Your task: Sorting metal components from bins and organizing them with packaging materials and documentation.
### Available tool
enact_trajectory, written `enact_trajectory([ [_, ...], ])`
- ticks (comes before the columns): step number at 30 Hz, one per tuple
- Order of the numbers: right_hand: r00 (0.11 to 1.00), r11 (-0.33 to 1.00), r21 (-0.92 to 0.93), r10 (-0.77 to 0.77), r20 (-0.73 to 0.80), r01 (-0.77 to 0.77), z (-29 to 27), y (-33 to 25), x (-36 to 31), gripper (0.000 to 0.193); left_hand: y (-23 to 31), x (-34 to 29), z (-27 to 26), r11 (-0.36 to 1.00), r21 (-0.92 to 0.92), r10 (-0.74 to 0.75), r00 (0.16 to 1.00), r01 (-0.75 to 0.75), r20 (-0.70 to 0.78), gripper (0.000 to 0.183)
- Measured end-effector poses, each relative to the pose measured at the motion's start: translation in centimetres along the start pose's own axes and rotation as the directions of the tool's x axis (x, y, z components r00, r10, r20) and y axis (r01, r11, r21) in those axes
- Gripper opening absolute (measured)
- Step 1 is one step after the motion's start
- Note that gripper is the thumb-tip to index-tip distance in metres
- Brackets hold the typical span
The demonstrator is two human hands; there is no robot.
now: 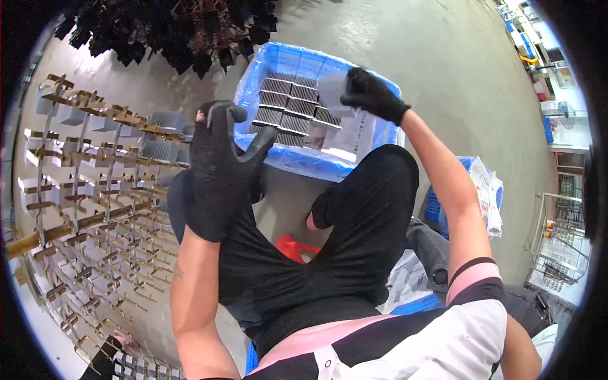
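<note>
In front of me stands a blue crate (370, 68) lined with clear blue plastic. Rows of finned metal heat sinks (288, 104) sit packed in it, with a sheet of printed paper or card (354, 134) at the right. My right hand (373, 96), in a black glove, pinches a grey heat sink (334, 90) over the crate's right half; its smooth flat face shows, blurred. At the crate's left edge my gloved left hand (221, 158) is raised, thumb and fingers apart, with nothing visible between them.
Left of me a rack of metal hooks (95, 164) carries some heat sinks (166, 120). Dark pieces hang in a bunch (171, 31) at the far left. A red object (294, 247) lies between my legs. On the right, another blue crate (434, 206) holds papers or bags.
</note>
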State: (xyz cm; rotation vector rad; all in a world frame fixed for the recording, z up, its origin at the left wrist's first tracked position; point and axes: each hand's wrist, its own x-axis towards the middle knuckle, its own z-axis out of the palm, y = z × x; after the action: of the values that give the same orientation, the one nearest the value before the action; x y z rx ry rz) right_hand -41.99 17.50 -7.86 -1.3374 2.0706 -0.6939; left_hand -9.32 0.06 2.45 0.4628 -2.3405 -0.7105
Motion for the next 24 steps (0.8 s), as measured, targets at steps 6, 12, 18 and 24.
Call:
enact_trajectory([
  [6, 0.892, 0.854, -0.261, -0.420, 0.164, 0.450, 9.0, 8.0, 0.2, 0.049, -0.9, 0.4, 0.7, 0.995, -0.026, -0.090, 0.991, 0.093, 0.101, 0.037],
  [12, 0.947, 0.897, -0.341, -0.205, 0.247, 0.283, 14.0, 9.1, 1.3, 0.052, -1.4, 0.9, 1.0, 0.990, 0.000, -0.140, 0.983, 0.141, 0.120, 0.034],
  [18, 0.996, 0.867, -0.492, -0.049, 0.078, 0.081, 18.7, 10.7, 2.4, 0.049, -1.9, 1.1, 1.6, 0.966, -0.127, -0.213, 0.971, 0.226, 0.109, 0.031],
  [24, 0.982, 0.827, -0.546, -0.186, -0.041, 0.134, 18.7, 9.5, 2.7, 0.047, -2.0, 1.3, 1.0, 0.979, 0.017, -0.202, 0.966, 0.202, 0.161, 0.032],
])
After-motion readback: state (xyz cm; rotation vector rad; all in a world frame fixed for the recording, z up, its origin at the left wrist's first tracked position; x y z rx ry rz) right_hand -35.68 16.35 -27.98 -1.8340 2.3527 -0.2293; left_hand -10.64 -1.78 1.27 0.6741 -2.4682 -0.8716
